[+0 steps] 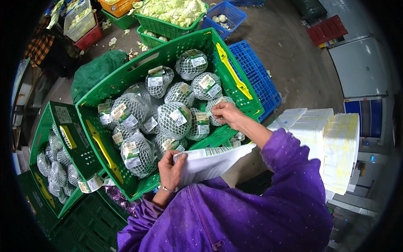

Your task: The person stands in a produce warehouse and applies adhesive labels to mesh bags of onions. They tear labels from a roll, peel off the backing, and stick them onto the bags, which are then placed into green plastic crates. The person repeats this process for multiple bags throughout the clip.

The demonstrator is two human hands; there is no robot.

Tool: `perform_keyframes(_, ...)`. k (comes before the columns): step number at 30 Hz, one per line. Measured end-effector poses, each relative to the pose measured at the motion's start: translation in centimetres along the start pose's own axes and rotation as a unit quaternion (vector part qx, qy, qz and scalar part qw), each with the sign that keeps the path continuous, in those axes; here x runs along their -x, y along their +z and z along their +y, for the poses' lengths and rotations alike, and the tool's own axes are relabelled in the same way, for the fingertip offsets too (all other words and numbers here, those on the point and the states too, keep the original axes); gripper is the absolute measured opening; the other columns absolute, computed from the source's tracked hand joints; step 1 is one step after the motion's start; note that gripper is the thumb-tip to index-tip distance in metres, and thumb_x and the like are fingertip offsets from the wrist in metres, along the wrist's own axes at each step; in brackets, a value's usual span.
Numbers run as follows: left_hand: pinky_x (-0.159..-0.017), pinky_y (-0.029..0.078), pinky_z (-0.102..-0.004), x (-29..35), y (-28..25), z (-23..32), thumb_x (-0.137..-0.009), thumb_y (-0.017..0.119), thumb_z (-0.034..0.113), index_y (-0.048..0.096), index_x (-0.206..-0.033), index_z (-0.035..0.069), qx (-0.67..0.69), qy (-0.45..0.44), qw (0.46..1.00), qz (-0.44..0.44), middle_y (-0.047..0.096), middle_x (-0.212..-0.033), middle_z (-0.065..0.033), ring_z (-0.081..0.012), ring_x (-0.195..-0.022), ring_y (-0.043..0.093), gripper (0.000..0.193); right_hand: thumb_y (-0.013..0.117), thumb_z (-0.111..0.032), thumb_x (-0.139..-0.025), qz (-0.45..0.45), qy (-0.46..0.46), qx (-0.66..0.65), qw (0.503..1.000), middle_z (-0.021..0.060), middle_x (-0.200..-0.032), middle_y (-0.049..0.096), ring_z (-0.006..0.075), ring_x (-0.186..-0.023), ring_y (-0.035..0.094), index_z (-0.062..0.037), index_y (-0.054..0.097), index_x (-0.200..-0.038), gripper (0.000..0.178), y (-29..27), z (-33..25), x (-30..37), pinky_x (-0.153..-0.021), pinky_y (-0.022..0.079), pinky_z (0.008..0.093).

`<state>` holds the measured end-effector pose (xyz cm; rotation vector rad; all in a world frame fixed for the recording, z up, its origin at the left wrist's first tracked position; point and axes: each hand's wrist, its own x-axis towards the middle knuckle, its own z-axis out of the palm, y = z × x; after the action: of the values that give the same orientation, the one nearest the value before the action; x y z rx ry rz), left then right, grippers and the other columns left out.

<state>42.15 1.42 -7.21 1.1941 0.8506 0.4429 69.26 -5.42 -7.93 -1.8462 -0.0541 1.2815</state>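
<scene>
A large green crate [145, 63] in front of me holds several round vegetables [174, 119] in white foam nets, most bearing printed labels. My left hand [170, 170] is closed on the edge of a white sheet [210, 164], which shows rows of print and hangs by the crate's near side. Inside the crate's right end, my right hand [226, 115] has its fingers pinched together against a netted vegetable [221, 101]. A small label seems to be at those fingertips, partly hidden by them.
At left stands another green crate [52, 115] of netted produce, with a label strip [91, 185] at its corner. White foam boxes [312, 130] are stacked at right. Behind are a blue crate [256, 75], a green net sack [98, 71], a crate of leaves [168, 27] and a person [48, 52].
</scene>
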Motion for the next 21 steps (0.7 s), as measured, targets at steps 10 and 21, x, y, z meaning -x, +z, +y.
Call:
perform_keyframes(10,-0.060,0.038,-0.0199,3.5,-1.9,0.7,-0.082,0.068,0.010,0.057,-0.084,0.001,-0.065,-0.010,0.998,-0.014,0.056,-0.073,0.0018,-0.0043,-0.067,0.046,0.015,0.064,-0.006,-0.074,0.047,0.166,0.074,0.982,0.0053,-0.075,0.061,0.0152,-0.059,0.056,-0.0061,0.061,-0.081,0.008,0.5,4.3,-5.7,-0.058,0.044,0.0344)
perform_keyframes(21,-0.051,0.035,-0.0200,3.7,-2.5,0.5,-0.080,0.070,0.009,0.059,-0.082,0.001,-0.058,0.028,0.997,0.034,0.053,-0.064,0.0027,-0.0037,-0.058,0.043,0.014,0.061,-0.012,-0.080,0.015,0.045,0.476,0.878,0.0106,-0.069,0.060,0.0190,-0.060,0.061,0.0001,0.057,-0.085,0.014,2.1,4.5,-6.6,-0.051,0.048,0.0359)
